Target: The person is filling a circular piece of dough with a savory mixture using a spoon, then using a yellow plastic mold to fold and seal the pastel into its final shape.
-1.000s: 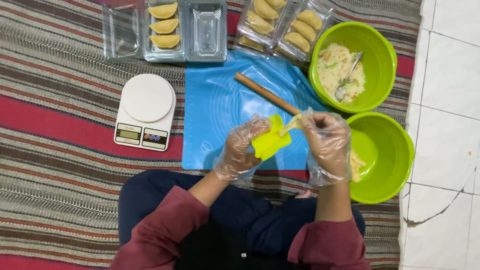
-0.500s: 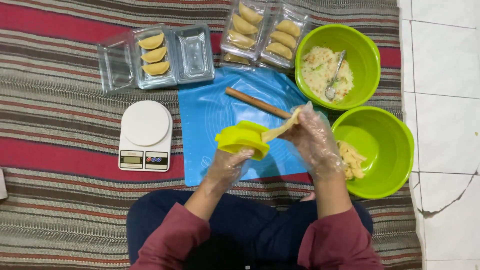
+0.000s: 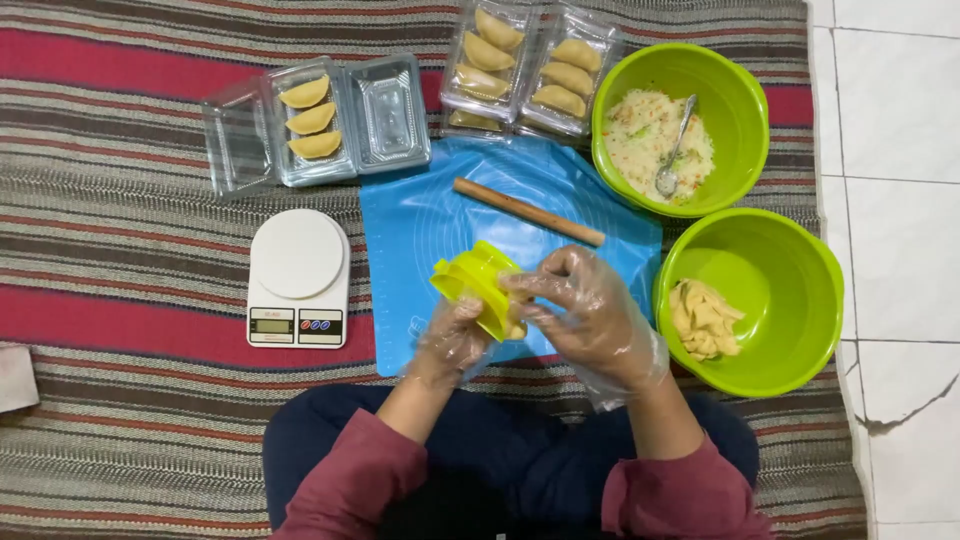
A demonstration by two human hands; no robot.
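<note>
My left hand (image 3: 453, 340), in a clear plastic glove, holds a yellow pastry press mould (image 3: 478, 285) from below, over the blue silicone mat (image 3: 430, 220). My right hand (image 3: 585, 310), also gloved, has its fingers on the mould's right side, pressing on pale dough at its edge. A wooden rolling pin (image 3: 528, 211) lies on the mat just beyond the hands.
A white kitchen scale (image 3: 298, 278) sits left of the mat. Clear trays hold folded pastries (image 3: 310, 118), and two more filled trays (image 3: 530, 70) stand behind. One green bowl holds rice-like filling and a spoon (image 3: 680, 140); another green bowl (image 3: 790, 250) holds dough pieces. White tiles lie right.
The mould was open with dough being laid in it; now it is tilted and my right hand has closed over its edge. The view has shifted slightly.
</note>
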